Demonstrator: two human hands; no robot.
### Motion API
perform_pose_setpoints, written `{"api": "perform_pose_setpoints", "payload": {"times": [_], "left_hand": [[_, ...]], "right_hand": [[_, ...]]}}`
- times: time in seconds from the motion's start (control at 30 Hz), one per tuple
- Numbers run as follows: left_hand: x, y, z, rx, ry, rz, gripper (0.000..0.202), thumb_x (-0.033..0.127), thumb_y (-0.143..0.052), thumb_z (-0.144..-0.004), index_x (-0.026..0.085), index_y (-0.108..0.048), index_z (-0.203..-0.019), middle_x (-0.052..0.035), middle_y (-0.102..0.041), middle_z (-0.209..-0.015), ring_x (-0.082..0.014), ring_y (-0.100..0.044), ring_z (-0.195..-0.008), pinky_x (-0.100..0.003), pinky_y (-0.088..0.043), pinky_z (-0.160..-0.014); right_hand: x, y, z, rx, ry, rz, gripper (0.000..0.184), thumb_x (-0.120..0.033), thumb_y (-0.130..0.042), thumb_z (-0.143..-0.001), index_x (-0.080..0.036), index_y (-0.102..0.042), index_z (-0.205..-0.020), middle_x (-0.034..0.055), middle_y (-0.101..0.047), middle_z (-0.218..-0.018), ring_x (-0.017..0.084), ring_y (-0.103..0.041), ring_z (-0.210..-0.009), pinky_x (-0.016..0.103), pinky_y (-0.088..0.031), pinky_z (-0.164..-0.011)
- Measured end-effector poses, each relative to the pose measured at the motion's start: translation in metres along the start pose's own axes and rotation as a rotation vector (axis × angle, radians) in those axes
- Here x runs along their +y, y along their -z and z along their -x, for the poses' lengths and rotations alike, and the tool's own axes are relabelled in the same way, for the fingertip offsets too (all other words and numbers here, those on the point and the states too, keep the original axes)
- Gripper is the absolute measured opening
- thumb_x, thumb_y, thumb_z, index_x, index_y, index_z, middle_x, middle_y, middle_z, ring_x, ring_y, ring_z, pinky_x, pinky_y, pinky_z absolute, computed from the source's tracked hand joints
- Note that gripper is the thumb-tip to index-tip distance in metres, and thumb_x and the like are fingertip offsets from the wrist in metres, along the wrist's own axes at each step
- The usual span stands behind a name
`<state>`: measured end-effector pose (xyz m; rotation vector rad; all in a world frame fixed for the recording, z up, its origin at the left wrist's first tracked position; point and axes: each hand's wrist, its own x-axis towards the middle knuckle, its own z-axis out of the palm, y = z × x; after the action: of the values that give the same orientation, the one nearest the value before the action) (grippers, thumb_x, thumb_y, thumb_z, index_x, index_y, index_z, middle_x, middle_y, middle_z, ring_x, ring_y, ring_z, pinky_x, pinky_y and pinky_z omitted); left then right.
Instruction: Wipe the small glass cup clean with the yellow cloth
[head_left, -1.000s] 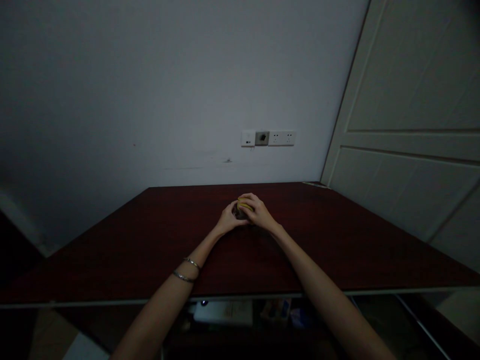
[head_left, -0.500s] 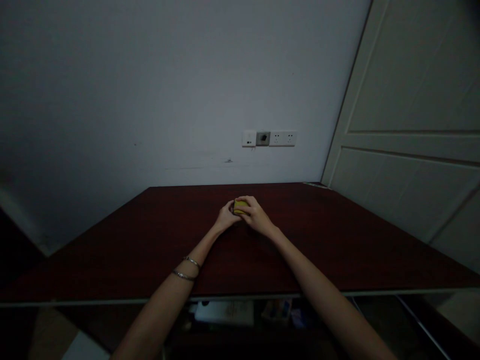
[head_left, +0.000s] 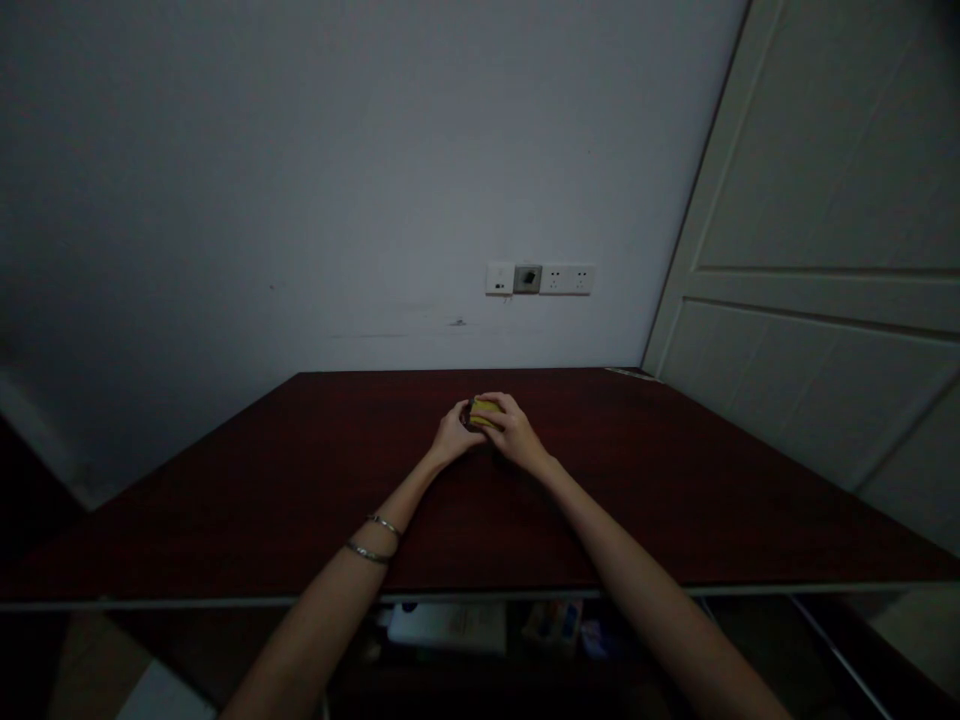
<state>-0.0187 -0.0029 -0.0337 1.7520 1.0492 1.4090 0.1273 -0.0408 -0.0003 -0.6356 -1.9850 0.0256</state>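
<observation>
Both hands meet over the far middle of the dark red table point(head_left: 300, 500). My right hand point(head_left: 515, 432) is closed round a small yellow block point(head_left: 487, 408) that looks like a sponge; its exact kind is too dim to tell. Against its left side sits a small dark, partly shiny thing point(head_left: 466, 416), mostly hidden by fingers. My left hand point(head_left: 452, 436) curls round that dark thing, its thumb reaching in below toward the right hand. Two silver bangles point(head_left: 373, 540) circle the left forearm.
A pale wall with a row of sockets point(head_left: 555, 280) rises behind the table. A panelled white door point(head_left: 810, 380) stands at the right. Beneath the table's front edge, a white box-like item point(head_left: 450, 626) and several small coloured items lie on a shelf or in a drawer.
The yellow block and my right hand have shifted slightly right, and a little more of the dark thing shows between the hands. My left hand stays almost where it was.
</observation>
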Motion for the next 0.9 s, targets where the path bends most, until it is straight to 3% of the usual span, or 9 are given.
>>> {"api": "perform_pose_setpoints", "payload": {"times": [0.23, 0.5, 0.7, 0.9], "left_hand": [[0.011, -0.003, 0.005, -0.07, -0.043, 0.015, 0.073, 0.025, -0.08, -0.044, 0.011, -0.051, -0.109, -0.0098, -0.06, -0.101, -0.0205, -0.057, -0.09, -0.035, -0.044, -0.084], [0.01, -0.002, 0.005, -0.059, -0.05, 0.066, 0.072, 0.021, -0.079, -0.046, 0.012, -0.049, -0.11, -0.0084, -0.06, -0.099, -0.0184, -0.057, -0.089, -0.032, -0.044, -0.082], [0.018, -0.004, 0.006, -0.1, -0.024, 0.16, 0.067, 0.023, -0.08, -0.045, 0.012, -0.047, -0.103, -0.0057, -0.058, -0.094, -0.0147, -0.056, -0.082, -0.029, -0.045, -0.078], [0.019, -0.003, 0.005, -0.086, -0.018, 0.26, 0.064, 0.023, -0.079, -0.047, 0.012, -0.046, -0.101, -0.0059, -0.058, -0.094, -0.0141, -0.057, -0.082, -0.029, -0.045, -0.078]], "right_hand": [[0.012, -0.001, -0.004, 0.227, -0.222, -0.154, 0.02, -0.026, -0.055, -0.079, -0.024, -0.067, -0.096, 0.0056, -0.062, -0.101, 0.017, -0.058, -0.094, 0.033, -0.046, -0.086], [0.002, 0.003, -0.002, 0.029, -0.07, -0.167, 0.024, -0.021, -0.056, -0.078, -0.029, -0.066, -0.098, 0.0038, -0.057, -0.114, 0.018, -0.051, -0.108, 0.036, -0.04, -0.094], [0.012, 0.004, -0.006, 0.211, -0.281, -0.361, 0.019, -0.025, -0.061, -0.074, -0.024, -0.069, -0.091, 0.0063, -0.062, -0.104, 0.019, -0.057, -0.098, 0.035, -0.044, -0.089], [0.011, 0.008, -0.007, 0.084, -0.204, -0.453, 0.017, -0.026, -0.065, -0.071, -0.026, -0.07, -0.087, 0.004, -0.059, -0.109, 0.019, -0.054, -0.103, 0.034, -0.041, -0.092]]}}
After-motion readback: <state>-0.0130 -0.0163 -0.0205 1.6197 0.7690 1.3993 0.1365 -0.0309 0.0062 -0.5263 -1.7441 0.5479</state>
